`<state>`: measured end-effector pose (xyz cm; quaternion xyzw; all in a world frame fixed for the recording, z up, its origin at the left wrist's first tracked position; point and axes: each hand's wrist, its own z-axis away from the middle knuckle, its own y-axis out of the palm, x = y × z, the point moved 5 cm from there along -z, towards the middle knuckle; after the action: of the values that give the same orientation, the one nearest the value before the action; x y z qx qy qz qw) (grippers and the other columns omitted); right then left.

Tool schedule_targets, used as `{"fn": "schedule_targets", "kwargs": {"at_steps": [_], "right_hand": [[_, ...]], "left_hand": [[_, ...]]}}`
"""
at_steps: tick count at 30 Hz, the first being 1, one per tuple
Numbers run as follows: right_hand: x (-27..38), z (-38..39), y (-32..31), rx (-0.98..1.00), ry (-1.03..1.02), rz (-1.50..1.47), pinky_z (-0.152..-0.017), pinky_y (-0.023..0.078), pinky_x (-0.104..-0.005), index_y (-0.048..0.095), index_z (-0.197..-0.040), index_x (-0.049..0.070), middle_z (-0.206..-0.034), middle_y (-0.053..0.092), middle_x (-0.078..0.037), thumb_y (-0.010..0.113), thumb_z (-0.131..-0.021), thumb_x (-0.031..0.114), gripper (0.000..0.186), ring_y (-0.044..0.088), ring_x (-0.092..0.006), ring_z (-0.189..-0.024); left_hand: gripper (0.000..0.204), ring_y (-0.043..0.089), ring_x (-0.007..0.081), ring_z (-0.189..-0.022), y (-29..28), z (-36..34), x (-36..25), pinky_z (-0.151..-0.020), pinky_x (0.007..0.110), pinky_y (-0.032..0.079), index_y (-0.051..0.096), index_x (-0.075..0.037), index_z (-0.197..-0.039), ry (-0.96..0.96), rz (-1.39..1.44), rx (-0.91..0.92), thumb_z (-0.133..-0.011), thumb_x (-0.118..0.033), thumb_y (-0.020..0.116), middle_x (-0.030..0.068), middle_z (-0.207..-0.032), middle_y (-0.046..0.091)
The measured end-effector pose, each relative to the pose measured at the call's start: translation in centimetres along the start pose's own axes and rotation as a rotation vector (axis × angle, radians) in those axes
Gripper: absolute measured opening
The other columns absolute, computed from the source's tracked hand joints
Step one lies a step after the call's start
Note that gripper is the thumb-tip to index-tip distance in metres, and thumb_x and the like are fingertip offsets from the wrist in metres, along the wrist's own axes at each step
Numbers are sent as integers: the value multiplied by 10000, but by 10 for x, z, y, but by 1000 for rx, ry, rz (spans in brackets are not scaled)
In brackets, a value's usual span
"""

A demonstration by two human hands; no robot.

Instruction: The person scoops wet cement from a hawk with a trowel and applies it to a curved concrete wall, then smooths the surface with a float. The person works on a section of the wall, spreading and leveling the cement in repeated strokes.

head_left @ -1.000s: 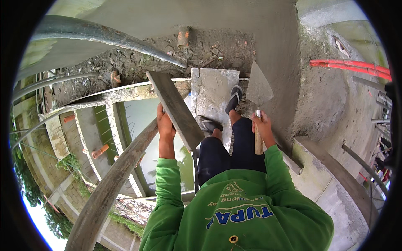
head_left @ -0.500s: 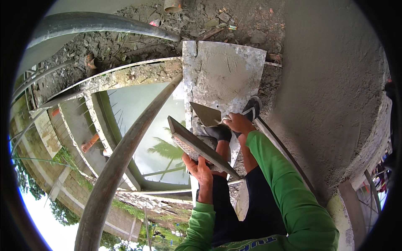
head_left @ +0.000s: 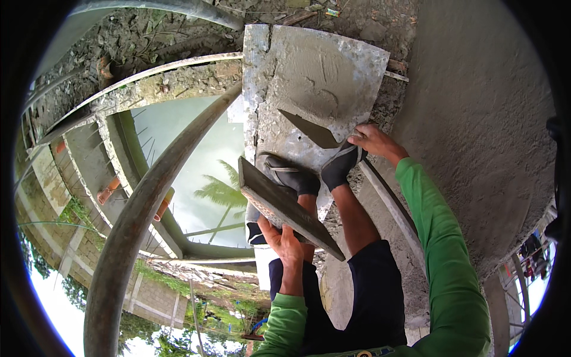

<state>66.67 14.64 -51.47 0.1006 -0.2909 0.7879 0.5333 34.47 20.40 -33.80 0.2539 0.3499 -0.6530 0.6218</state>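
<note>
My left hand [head_left: 286, 247] is closed on a mortar hawk, a flat board [head_left: 288, 209] tilted on edge, its grey face toward the upper right. The hawk's handle is hidden. My right hand [head_left: 376, 143] grips a pointed trowel [head_left: 310, 130] by its handle end; the blade points up and left. Just beyond the blade lies a pale metal sheet [head_left: 357, 65] spread with wet grey mortar [head_left: 318, 89]. The trowel is over the sheet's near part; whether it touches cannot be made out. Both my feet in sandals [head_left: 288, 175] stand at the sheet's near end.
A thick round pole [head_left: 160, 232] slants along the left, beside standing water [head_left: 184, 149] in a concrete-walled pit. Smooth grey cement floor [head_left: 476, 119] spreads on the right. A narrow bar [head_left: 392, 208] runs by my right leg. Rubble [head_left: 172, 41] and a bent pipe [head_left: 160, 5] lie at the far left.
My right hand with the trowel has moved away from the hawk, outward and up toward the mortar on the sheet. The left hand keeps its hold on the hawk. The whole view has shifted.
</note>
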Motion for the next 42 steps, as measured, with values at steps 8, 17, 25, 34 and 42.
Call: {"fn": "schedule_targets", "kwargs": {"at_steps": [8,17,25,34,42], "right_hand": [[-12,-41,-91,224,179,-54,-523,402,-328,620,-978,30,-635,470,-12,687,-913,421,402,484,-128,-572],[-1,35,-89,-85,134,-392,-574,452,-296,545,-1125,20,-824,501,-21,723,-832,122,358,490,-77,-669],[34,-7,-53,-493,89,389,-661,529,-514,452,-1246,45,-845,687,-222,646,-876,111,423,673,-437,-772],[61,17,22,-186,161,341,-734,551,-535,394,-1190,69,-883,691,-258,645,-866,129,414,690,-452,-809],[52,-28,-18,-379,49,563,-687,571,-497,429,-1110,56,-902,700,-231,594,-889,99,279,705,-418,-792]], "left_hand": [[457,536,158,-1110,-6,-7,-1,-997,306,431,391,-8,-1366,11,34,10,-938,47,542,84,-1254,534],[376,554,155,-1054,-2,-7,1,-958,301,458,432,-11,-1292,-11,85,-37,-938,50,545,82,-1185,549],[367,556,152,-1045,7,-11,1,-950,298,460,445,-10,-1274,-57,59,-30,-928,54,552,74,-1168,552],[366,552,147,-1034,6,-16,8,-946,289,448,444,-7,-1266,-37,56,-40,-925,42,566,69,-1159,558],[359,552,147,-1023,3,-17,12,-943,282,447,448,-11,-1257,-50,60,-19,-921,50,558,68,-1137,563]]}}
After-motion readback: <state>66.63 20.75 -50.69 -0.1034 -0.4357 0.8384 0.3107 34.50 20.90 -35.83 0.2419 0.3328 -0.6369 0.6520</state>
